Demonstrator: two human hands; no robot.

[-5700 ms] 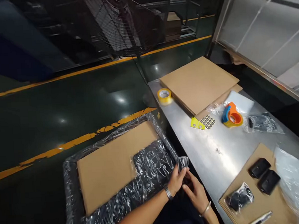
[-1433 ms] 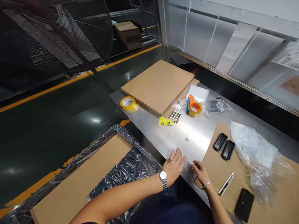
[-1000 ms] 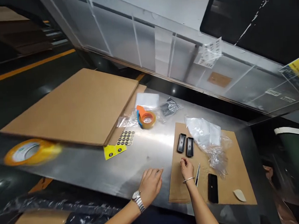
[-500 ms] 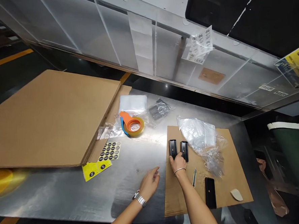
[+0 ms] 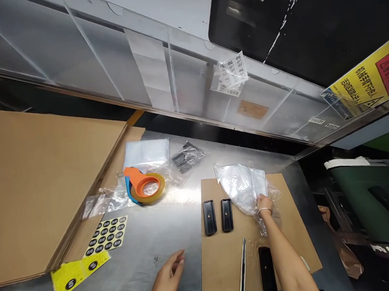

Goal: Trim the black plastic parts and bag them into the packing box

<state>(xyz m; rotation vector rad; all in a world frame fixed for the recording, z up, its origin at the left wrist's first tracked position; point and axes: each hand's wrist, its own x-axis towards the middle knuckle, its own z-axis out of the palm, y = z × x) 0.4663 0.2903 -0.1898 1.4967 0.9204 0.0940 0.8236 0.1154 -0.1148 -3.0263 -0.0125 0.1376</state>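
My right hand (image 5: 265,204) is on the near right edge of a loose pile of clear plastic bags (image 5: 244,184), its fingers curled onto the film. My left hand (image 5: 168,276) hovers over the steel table left of the cardboard sheet, empty, with thumb and fingers slightly apart. Two black trough-shaped plastic parts (image 5: 210,218) stand side by side on the cardboard, left of the bags. Another black part (image 5: 267,270) lies near my right forearm. Between it and my left hand rests a utility knife (image 5: 243,265).
A cardboard sheet (image 5: 221,266) covers the table's right part. Leftward are an orange tape dispenser (image 5: 147,185), a stack of clear bags (image 5: 147,152), a bagged black part (image 5: 187,157), round stickers (image 5: 107,234), yellow labels (image 5: 80,273) and stacked cardboard (image 5: 52,185). A plastic panel (image 5: 190,80) stands behind.
My right hand has left the two black parts, which now stand free, and moved right onto the plastic bags. My left hand has moved down and left. The view has shifted.
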